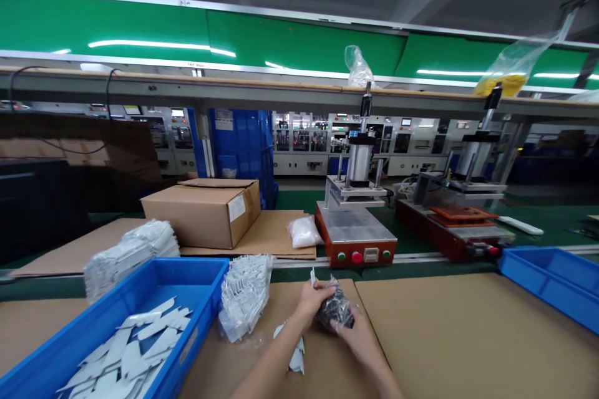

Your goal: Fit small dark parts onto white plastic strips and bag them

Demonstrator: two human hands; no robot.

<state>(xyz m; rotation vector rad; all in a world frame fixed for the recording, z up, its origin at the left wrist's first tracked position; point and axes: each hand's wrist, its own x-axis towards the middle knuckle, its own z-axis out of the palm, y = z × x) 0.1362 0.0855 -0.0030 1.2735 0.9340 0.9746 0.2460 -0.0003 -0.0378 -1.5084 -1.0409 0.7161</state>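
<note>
A clear plastic bag of small dark parts (336,308) is held between both hands over the cardboard-covered table. My left hand (314,300) is closed at the bag's upper left, and a thin white piece (313,275) sticks up by its fingers. At the bag's lower right, my right hand (356,329) grips it with the fingers wrapped round its edge. Some white parts (296,358) lie on the cardboard beneath my left forearm. To the left stands a bag of stacked white parts (246,296), beside a blue tray (199,318) with several loose white pieces (135,349).
Behind are a cardboard box (201,212), a small white bag (305,232) and a press with a red base (355,237). A second press (461,224) stands farther right, near another blue tray (552,280). More wrapped white parts (131,255) lie at the left.
</note>
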